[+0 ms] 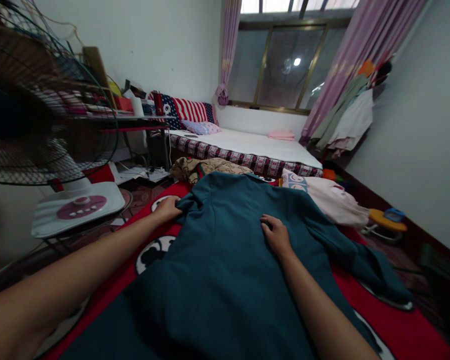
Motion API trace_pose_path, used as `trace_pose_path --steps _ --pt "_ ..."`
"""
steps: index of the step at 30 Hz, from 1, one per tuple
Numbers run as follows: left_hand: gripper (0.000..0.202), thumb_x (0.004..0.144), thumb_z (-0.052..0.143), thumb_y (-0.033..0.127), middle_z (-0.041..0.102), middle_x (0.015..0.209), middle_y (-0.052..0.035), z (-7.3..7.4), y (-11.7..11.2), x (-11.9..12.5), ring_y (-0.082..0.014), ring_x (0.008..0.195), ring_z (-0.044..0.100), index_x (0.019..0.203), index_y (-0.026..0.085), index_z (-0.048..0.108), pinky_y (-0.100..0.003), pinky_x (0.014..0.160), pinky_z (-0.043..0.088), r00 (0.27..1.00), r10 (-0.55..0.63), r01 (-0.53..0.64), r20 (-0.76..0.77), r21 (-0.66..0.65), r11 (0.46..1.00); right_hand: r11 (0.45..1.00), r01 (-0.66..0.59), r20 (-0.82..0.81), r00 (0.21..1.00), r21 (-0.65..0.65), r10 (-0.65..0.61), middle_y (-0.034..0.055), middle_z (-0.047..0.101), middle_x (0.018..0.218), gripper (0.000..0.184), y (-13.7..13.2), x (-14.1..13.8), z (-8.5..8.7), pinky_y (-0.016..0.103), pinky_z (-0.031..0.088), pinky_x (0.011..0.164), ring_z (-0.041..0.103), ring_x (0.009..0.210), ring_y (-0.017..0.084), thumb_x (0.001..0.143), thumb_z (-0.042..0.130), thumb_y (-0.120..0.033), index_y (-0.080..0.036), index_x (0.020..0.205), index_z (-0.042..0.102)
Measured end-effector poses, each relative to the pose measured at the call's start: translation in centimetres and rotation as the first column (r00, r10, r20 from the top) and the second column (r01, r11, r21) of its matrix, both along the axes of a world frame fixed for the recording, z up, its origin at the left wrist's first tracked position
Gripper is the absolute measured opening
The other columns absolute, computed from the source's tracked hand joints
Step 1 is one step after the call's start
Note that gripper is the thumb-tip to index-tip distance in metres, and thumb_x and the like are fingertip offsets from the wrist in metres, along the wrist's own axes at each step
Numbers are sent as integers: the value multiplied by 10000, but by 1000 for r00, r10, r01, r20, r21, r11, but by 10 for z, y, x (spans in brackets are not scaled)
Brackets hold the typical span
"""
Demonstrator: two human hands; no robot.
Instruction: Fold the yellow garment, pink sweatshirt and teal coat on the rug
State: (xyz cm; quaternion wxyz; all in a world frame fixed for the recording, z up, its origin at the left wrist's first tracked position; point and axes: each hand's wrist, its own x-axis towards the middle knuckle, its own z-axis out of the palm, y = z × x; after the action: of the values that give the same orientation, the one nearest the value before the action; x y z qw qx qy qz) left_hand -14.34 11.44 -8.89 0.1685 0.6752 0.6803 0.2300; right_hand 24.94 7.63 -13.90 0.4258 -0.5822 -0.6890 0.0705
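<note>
A long dark teal coat (225,240) lies spread over a red blanket (165,192) with black and white patterns. Its collar end points away from me, and the right sleeve (363,260) stretches out toward the right edge. At the coat's left shoulder, my left hand (168,209) is closed on bunched cloth of the left sleeve (189,202), most of which is folded and hidden. Resting on the middle of the coat, my right hand (275,234) has loosely bent fingers with a gap by the thumb, and it grips nothing.
Beyond the coat lie a brown patterned cloth (213,166) and pale pink clothing (330,197). A large fan (78,205) stands close on the left, beside a cluttered desk (142,120). A second bed (243,140) is under the window. Clothes (350,120) hang at right.
</note>
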Motion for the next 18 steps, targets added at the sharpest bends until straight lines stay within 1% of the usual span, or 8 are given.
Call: trace_pose_path --steps 4,7,10,12,13,15,16,18 --pt "207 579 642 223 687 730 3 30 -1 12 -221 756 664 784 201 649 -245 636 477 935 -152 91 -320 -198 976 1000 -4 -16 1000 -4 4 96 707 1127 239 -2 1 1 421 447 1007 623 1089 238 791 529 -244 -183 908 729" --pt "189 540 658 118 684 711 -49 74 9 14 -276 774 673 724 160 665 -315 695 505 888 -158 49 -433 -252 966 1000 -9 -35 999 -5 9 93 710 1120 239 -2 2 1 421 446 1007 623 1088 235 790 525 -242 -186 898 731" --pt "203 651 641 126 676 959 -189 125 24 32 -392 1039 613 847 87 682 -471 865 469 816 -30 -6 -578 -60 998 1000 -12 -68 998 -3 12 87 713 1107 230 -1 2 0 419 451 999 628 1075 231 781 527 -236 -196 876 732" --pt "239 770 550 120 636 1065 -238 150 28 60 -395 1092 588 956 39 676 -506 892 457 741 74 65 -667 181 981 1000 -21 -93 995 -4 20 97 715 1093 227 -1 2 0 423 453 996 633 1061 236 775 527 -237 -190 862 731" --pt "291 824 481 107 604 1143 -241 156 27 78 -375 1126 569 1045 38 657 -499 910 451 735 79 125 -674 250 960 1000 -22 -114 993 -1 22 103 715 1087 227 -1 2 0 425 451 999 635 1054 237 774 526 -242 -186 860 728" --pt "393 882 362 70 543 1260 -210 156 16 117 -321 1177 530 1187 76 609 -459 940 446 745 -6 329 -667 359 874 1000 8 -178 984 30 -2 121 706 1084 232 -2 3 2 430 447 1005 629 1062 246 773 531 -268 -172 873 717" --pt "434 884 350 58 514 1313 -176 149 7 135 -293 1215 498 1247 114 582 -436 975 429 734 -120 487 -669 395 779 998 45 -227 973 53 -32 132 693 1096 249 -3 5 2 430 456 995 627 1064 250 776 535 -290 -162 900 708" --pt "495 862 399 64 458 1406 -106 124 -15 164 -252 1256 463 1313 203 549 -414 1049 376 613 -391 749 -686 347 564 983 164 -361 924 83 -124 152 657 1125 326 -3 9 3 426 496 940 631 1036 255 788 541 -353 -143 1000 672"
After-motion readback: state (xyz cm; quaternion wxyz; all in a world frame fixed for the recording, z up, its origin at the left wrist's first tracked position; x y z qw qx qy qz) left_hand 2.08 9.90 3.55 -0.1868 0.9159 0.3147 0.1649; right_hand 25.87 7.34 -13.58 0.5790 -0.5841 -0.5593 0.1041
